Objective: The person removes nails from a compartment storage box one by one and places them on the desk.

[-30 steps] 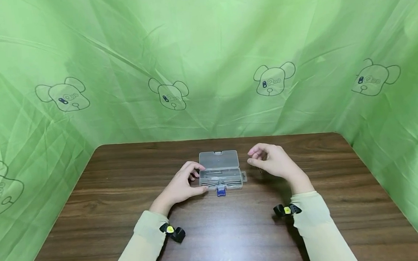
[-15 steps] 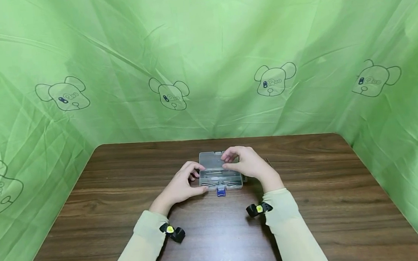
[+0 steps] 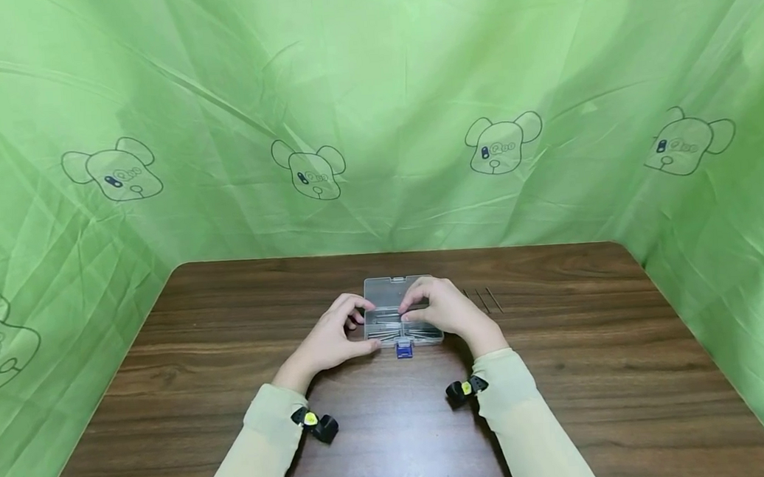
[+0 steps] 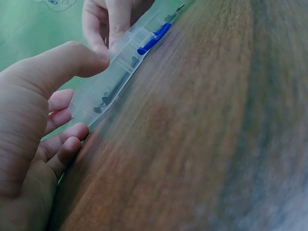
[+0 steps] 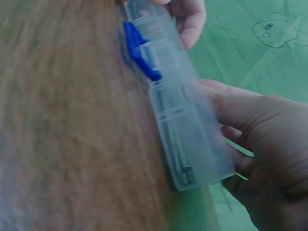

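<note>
Right grip (image 3: 450, 308) lowered to open box (image 3: 384, 310), hold unclear, left grip (image 3: 329, 341) pinching box

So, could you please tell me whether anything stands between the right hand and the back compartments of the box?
Nothing visible does. The lid lies open behind the box, the blue latch sits at the front, and the left hand grips the left end, none blocking the right hand.
</note>
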`<state>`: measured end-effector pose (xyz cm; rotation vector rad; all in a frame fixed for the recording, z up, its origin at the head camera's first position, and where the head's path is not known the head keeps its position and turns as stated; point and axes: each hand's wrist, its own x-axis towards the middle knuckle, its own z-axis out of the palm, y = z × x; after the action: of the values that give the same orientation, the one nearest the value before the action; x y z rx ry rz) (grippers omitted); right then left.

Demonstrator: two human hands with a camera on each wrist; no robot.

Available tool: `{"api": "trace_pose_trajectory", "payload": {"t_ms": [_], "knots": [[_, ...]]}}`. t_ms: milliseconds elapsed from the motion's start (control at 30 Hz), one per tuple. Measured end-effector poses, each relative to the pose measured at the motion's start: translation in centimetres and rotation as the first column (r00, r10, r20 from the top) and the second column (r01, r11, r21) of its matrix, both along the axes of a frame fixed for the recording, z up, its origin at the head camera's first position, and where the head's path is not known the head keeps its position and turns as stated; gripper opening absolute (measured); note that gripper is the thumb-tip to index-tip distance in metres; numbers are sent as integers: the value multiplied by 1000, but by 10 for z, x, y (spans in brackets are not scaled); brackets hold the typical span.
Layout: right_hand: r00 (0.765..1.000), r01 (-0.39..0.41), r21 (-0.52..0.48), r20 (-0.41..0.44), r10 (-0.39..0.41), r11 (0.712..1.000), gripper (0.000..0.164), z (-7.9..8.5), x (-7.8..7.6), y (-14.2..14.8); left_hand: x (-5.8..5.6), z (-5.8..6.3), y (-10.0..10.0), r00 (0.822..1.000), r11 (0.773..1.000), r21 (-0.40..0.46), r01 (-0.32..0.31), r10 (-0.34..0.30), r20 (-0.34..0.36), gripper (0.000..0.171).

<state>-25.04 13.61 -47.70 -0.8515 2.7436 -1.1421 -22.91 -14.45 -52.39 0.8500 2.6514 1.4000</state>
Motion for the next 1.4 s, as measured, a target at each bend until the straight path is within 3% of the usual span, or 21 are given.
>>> {"api": "trace_pose_trajectory", "payload": {"t_ms": [267,700,1400], "knots": [[1000,11,27,-13,-11,1000,8,-6,-3,0,0,2,0,1000,1000,-12,-2,2,7,61],[994,-31,100,-105,41,994,7,-8,-5,-3,-1,2,-2,1000,1000,-13,-6,6,9,61],[996,-57,155,-55,67,986,6,-4,-8,-1,-2,1,0,1000,1000,-4,-3,3,3,60]]}}
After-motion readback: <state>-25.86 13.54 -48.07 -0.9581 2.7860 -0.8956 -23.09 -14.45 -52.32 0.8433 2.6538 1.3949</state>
